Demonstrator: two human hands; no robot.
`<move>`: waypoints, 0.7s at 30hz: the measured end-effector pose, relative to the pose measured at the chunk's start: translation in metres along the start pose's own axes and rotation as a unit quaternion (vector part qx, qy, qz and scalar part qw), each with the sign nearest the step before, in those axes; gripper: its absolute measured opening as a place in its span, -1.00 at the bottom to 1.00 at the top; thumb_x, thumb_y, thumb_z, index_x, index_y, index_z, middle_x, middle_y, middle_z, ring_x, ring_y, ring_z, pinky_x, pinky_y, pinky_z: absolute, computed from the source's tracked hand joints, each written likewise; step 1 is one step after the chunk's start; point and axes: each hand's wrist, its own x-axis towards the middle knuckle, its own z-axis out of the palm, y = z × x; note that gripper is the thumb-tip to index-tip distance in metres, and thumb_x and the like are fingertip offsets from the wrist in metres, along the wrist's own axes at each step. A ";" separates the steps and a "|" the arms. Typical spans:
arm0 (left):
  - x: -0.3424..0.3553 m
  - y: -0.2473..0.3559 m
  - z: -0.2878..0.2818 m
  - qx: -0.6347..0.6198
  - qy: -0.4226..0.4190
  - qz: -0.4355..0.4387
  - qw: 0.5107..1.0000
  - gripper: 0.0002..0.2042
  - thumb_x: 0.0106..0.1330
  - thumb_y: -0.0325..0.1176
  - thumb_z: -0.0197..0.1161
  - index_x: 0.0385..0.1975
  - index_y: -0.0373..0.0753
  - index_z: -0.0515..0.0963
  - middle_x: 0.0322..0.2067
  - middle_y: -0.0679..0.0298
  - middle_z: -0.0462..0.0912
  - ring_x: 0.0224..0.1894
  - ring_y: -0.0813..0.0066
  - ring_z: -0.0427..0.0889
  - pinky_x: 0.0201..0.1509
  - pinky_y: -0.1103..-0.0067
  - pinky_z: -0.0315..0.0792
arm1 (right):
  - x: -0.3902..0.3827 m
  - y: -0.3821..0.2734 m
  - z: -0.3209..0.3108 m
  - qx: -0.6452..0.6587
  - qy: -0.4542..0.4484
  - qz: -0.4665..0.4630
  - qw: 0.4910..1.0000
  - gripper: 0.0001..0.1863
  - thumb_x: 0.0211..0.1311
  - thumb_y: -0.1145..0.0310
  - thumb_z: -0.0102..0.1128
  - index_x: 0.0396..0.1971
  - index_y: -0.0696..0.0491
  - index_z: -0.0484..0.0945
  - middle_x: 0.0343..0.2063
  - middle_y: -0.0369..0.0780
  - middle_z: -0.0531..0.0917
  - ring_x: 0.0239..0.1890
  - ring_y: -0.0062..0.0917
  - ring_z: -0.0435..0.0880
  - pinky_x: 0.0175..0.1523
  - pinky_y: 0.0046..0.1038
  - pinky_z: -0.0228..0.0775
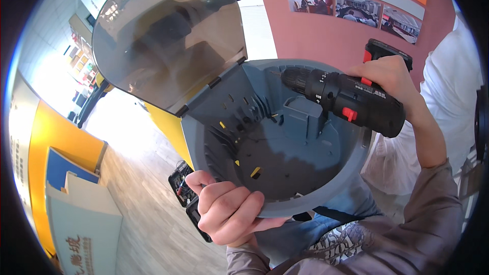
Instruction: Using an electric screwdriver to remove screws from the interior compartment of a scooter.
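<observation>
My right hand (pixel 389 74) is closed around the handle of a black cordless drill (pixel 351 94) with red buttons. The drill lies over the far right of a grey plastic tub (pixel 300 204), its thin bit pointing left across the opening. At the near left, my left hand (pixel 229 209) is closed on the tub's rim, fingers bent. A tinted see-through lid (pixel 163 46) stands open on hinges along the tub's left edge. Inside the tub are ribs, slots, a raised block (pixel 303 114) and a small yellow piece (pixel 255 172).
An open black tool case (pixel 191 193) lies on the wooden floor (pixel 153 214) beyond my left hand. White crinkled material (pixel 453 91) hangs at the right. Behind stands a reddish panel (pixel 316 35) with photos. A light counter (pixel 86 214) with yellow panels is at left.
</observation>
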 end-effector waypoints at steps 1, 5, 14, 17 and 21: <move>-0.001 0.002 0.000 0.000 -0.004 0.000 1.000 -0.58 -0.19 0.08 0.62 -0.56 -0.12 0.66 -0.56 0.43 0.54 -0.45 0.45 0.50 -0.21 0.29 0.17 | -0.001 0.000 0.001 0.003 0.001 0.002 1.000 -0.64 -0.09 0.27 0.37 -0.20 0.00 0.70 -0.48 -0.21 0.70 -0.43 -0.30 0.73 -0.32 -0.43 0.51; -0.009 0.002 0.004 0.016 -0.017 0.017 1.000 -0.56 -0.05 0.14 0.55 -0.53 -0.14 0.63 -0.57 0.42 0.50 -0.44 0.44 0.46 -0.15 0.29 0.20 | -0.005 -0.001 0.005 0.028 -0.002 0.061 0.998 -0.61 -0.11 0.27 0.40 -0.19 0.02 0.70 -0.48 -0.18 0.70 -0.44 -0.28 0.73 -0.30 -0.43 0.52; -0.013 0.012 -0.002 0.032 -0.027 -0.002 0.999 -0.60 -0.04 0.09 0.56 -0.50 -0.10 0.64 -0.54 0.45 0.52 -0.42 0.46 0.47 -0.13 0.28 0.21 | -0.014 -0.008 0.019 0.137 0.001 0.169 0.976 -0.65 -0.08 0.30 0.43 -0.25 0.12 0.68 -0.49 -0.13 0.68 -0.52 -0.31 0.68 -0.31 -0.50 0.50; -0.013 0.009 -0.002 0.017 -0.010 -0.020 1.000 -0.62 -0.19 0.01 0.63 -0.50 -0.08 0.68 -0.50 0.48 0.58 -0.40 0.48 0.51 -0.15 0.28 0.20 | -0.008 -0.012 0.020 0.135 0.008 0.161 0.978 -0.66 -0.05 0.34 0.43 -0.23 0.15 0.67 -0.48 -0.12 0.67 -0.51 -0.34 0.66 -0.29 -0.50 0.50; -0.010 0.000 0.003 0.011 0.020 -0.017 1.000 -0.60 -0.17 0.04 0.63 -0.52 -0.10 0.66 -0.54 0.47 0.56 -0.44 0.46 0.50 -0.23 0.29 0.20 | -0.010 -0.006 0.034 0.137 0.055 0.142 0.979 -0.66 0.00 0.40 0.43 -0.17 0.18 0.66 -0.42 -0.14 0.70 -0.44 -0.44 0.67 -0.22 -0.53 0.50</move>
